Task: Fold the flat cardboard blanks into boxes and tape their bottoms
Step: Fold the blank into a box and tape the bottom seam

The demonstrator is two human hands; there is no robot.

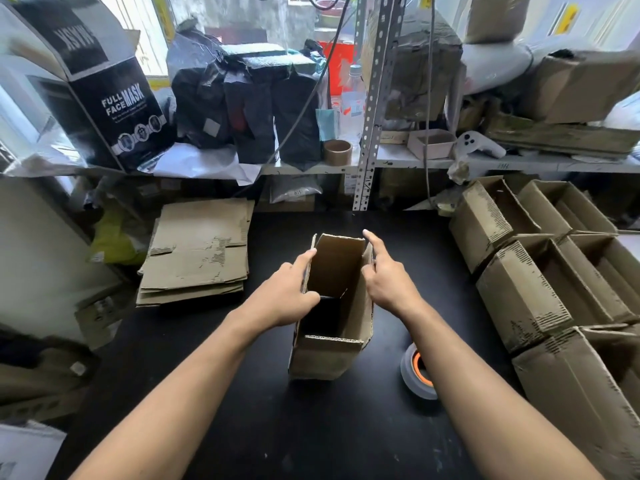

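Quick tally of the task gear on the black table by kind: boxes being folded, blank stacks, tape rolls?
Box being folded: 1
Stack of flat blanks: 1
Tape roll: 1
Total: 3

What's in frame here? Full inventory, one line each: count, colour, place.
open box: 1, brown, standing centre of table, top open
table: 1, black, under everything in front
flat blanks: a stack, count unclear, brown, left rear of table
tape roll: 1, grey with orange core, right of the open box
folded boxes: at least five, brown, piled at right
mask box: 1, black with white print, shelf at left
black bags: several, shelf centre
tape core: 1, brown, on shelf
left hand: grips the box's left wall
right hand: grips the box's right wall, forefinger straight
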